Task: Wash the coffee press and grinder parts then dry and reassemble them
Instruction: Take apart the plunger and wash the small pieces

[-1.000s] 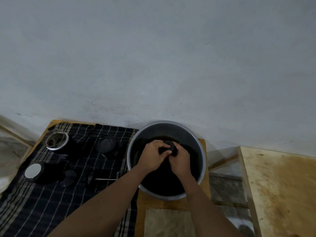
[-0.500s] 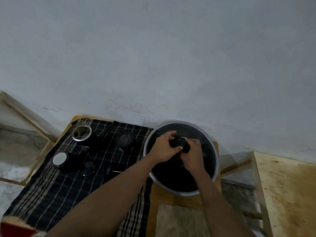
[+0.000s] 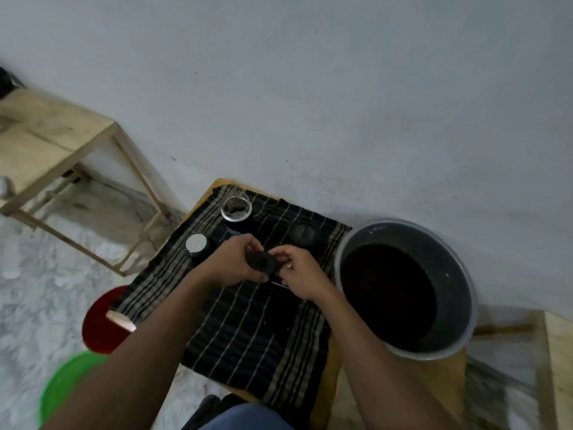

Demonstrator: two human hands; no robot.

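Note:
My left hand (image 3: pixel 237 263) and my right hand (image 3: pixel 299 274) hold a small round black part (image 3: pixel 263 262) between them, above the dark striped cloth (image 3: pixel 248 324). Both hands curl their fingers around it. On the cloth behind my hands stand a glass beaker (image 3: pixel 236 207), a black piece with a shiny round top (image 3: pixel 196 243) and a black round lid (image 3: pixel 303 233). A thin metal rod (image 3: pixel 279 284) shows just below my right hand. To the right sits the grey basin (image 3: pixel 465 293) of dark water.
The cloth covers a low wooden table (image 3: pixel 328 395) against the grey wall. A wooden frame table (image 3: pixel 59 141) stands at the left. A red lid (image 3: pixel 99 330) and a green lid (image 3: pixel 65 386) lie on the marble floor. Another wooden surface (image 3: pixel 558 367) is at the right edge.
Both hands lifted the black part out of the basin and carried it left over the cloth. The view swung left, bringing the floor and lids into sight.

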